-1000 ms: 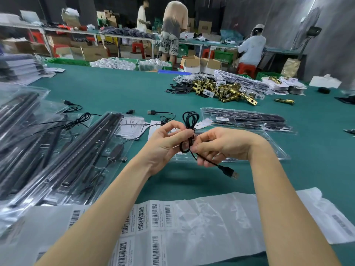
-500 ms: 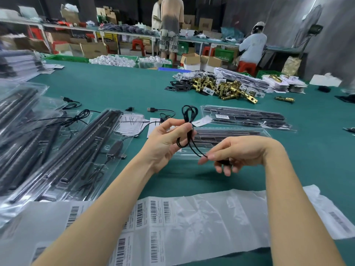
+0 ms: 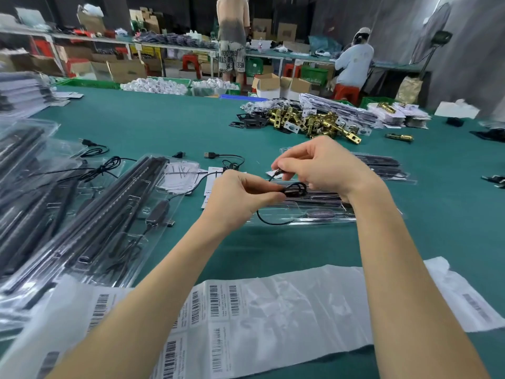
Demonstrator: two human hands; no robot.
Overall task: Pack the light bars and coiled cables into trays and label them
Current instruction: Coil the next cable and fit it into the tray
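Observation:
My left hand pinches a small coil of black cable above a clear plastic tray that holds black light bars. My right hand is raised over the coil and pinches the cable's free end near its plug. A loop of the same cable hangs down over the tray's near edge. A second packed tray lies just behind. A sheet of barcode labels on white backing lies at the near edge of the table.
Stacked clear trays with black light bars and cables fill the left side. Loose USB cables lie on the green table. A pile of brass latches sits farther back. Two people stand or sit at far benches.
The coil has turned from upright to lying sideways, lower, over the tray. My right hand has risen from below the coil to above it, carrying the cable's end around.

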